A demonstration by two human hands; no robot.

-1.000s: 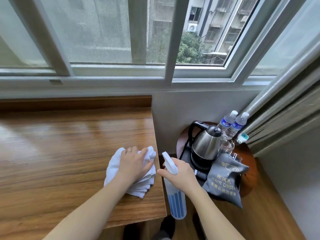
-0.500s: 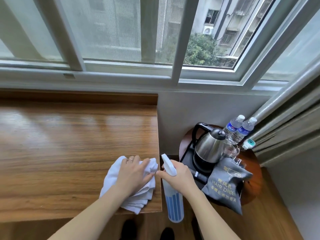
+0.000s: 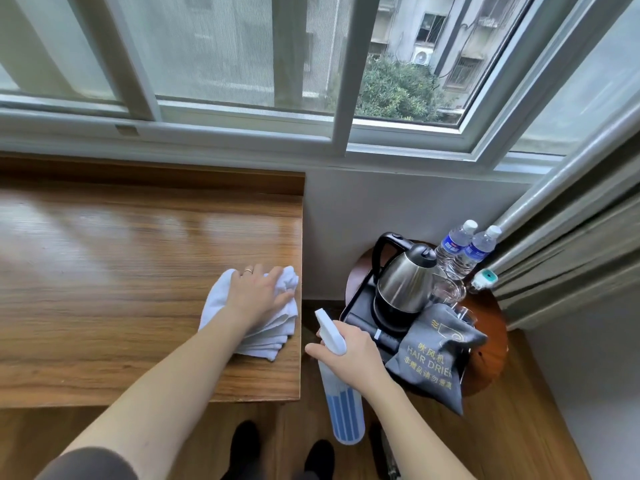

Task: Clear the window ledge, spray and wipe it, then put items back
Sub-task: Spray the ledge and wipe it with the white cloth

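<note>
The wooden ledge (image 3: 121,271) runs under the window, bare apart from a folded white cloth (image 3: 221,299) near its right end. My left hand (image 3: 258,296) presses flat on that cloth, fingers spread toward the ledge's right edge. My right hand (image 3: 349,351) grips a white and blue spray bottle (image 3: 343,403) by its neck, just off the ledge's right side, with the nozzle pointing up and left and the bottle body hanging down over the floor.
A round wooden side table (image 3: 491,348) stands to the right with a black tray (image 3: 356,306), a steel kettle (image 3: 403,278), two water bottles (image 3: 457,251), glasses (image 3: 446,292) and a grey hair dryer bag (image 3: 433,355). Curtains (image 3: 571,244) hang at far right. My shoes (image 3: 246,441) show below.
The view has tilted down and pulled back. My left hand slid the cloth slightly toward the ledge's right edge. My right hand keeps the spray bottle beside the ledge.
</note>
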